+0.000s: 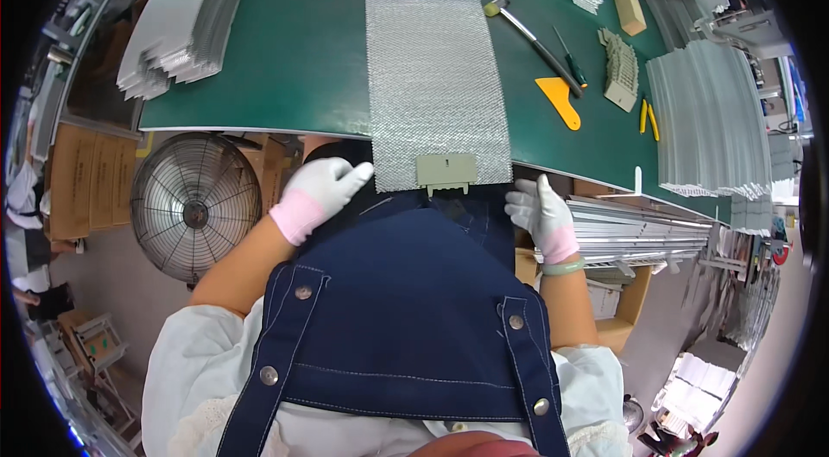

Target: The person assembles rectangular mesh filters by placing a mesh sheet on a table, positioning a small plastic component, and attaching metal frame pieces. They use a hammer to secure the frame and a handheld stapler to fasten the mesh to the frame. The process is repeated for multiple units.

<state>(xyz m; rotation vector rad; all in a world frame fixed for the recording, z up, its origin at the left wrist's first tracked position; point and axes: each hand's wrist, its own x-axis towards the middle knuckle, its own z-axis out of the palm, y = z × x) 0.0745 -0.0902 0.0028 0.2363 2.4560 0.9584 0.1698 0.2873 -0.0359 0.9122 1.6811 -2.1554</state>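
A silvery honeycomb-textured sheet (436, 77) lies on the green worktable, its near end reaching over the front edge toward me. On that near end sits a grey-green plastic clip piece (446, 170) with small teeth below. My left hand (324, 189), in a white glove with a pink cuff, is open at the sheet's left edge; whether its fingertips touch the edge I cannot tell. Gloved likewise, my right hand (542, 214) is open with fingers apart, a little off the sheet's right near corner. Neither hand holds anything.
Right of the sheet lie a hammer (540, 47), a screwdriver (570, 58), a yellow scraper (560, 101), yellow-handled pliers (648, 119) and a row of grey-green pieces (619, 73). Sheet stacks stand left (186, 17) and right (708, 120). A fan (196, 207) stands at left.
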